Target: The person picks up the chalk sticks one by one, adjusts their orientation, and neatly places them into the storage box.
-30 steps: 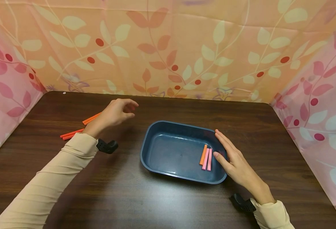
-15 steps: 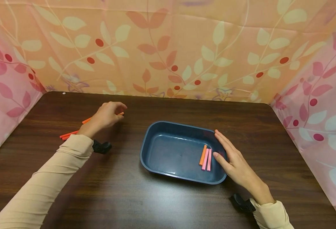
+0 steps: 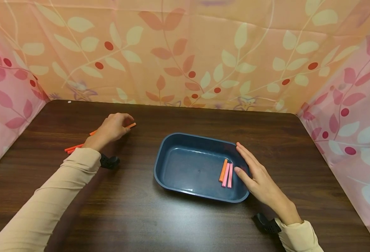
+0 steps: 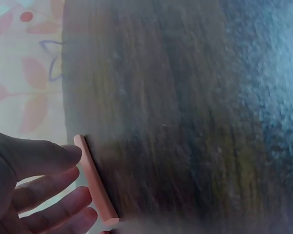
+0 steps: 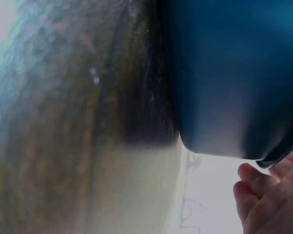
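Three sticks (image 3: 225, 175) in blue tray (image 3: 185, 168); right hand (image 3: 262, 182) against it, fingers straight. Left hand (image 3: 109, 128) at orange stick (image 4: 95, 184), grip apart: reach stage, seemingly; next calls for pinch.

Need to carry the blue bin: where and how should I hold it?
Probably by the rim at both short ends, coming from left and right: the blue bin is oblong, its lip juts outward, and three sticks lie in its right half.
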Motion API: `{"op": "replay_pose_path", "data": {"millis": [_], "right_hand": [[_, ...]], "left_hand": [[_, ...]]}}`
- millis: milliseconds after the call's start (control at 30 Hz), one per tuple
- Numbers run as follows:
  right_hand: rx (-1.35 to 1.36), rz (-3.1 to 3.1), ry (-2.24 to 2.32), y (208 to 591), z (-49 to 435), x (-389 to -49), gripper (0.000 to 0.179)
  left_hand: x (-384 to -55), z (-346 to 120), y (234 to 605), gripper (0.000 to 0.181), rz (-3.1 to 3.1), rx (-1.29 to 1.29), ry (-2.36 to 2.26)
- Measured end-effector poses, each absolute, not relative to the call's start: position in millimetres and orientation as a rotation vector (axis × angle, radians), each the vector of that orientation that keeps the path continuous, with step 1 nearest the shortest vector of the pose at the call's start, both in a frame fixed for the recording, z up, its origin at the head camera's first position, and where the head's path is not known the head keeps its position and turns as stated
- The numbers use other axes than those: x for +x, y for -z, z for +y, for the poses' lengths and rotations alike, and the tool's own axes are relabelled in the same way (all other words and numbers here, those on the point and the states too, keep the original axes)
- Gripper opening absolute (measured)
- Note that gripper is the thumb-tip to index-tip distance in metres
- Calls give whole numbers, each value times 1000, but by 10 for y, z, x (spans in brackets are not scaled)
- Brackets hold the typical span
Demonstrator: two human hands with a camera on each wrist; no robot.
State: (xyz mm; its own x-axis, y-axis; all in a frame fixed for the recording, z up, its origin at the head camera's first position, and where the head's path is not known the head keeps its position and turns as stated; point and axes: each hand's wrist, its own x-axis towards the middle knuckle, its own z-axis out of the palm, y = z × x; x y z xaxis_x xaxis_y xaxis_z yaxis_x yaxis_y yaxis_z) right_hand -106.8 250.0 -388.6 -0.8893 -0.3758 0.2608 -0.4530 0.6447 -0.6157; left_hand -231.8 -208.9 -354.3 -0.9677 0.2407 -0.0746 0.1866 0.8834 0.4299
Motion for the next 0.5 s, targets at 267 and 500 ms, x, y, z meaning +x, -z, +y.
{"op": "replay_pose_path", "data": {"millis": [267, 500], "right_hand": [[689, -2761, -1086, 3883, 2497, -1072, 69], [688, -2759, -1084, 3883, 2498, -1073, 70]], "left_hand": [[-2329, -2118, 3578, 31, 2944, 332, -616], [-2329, -2120, 3610, 27, 2958, 316, -603]]}}
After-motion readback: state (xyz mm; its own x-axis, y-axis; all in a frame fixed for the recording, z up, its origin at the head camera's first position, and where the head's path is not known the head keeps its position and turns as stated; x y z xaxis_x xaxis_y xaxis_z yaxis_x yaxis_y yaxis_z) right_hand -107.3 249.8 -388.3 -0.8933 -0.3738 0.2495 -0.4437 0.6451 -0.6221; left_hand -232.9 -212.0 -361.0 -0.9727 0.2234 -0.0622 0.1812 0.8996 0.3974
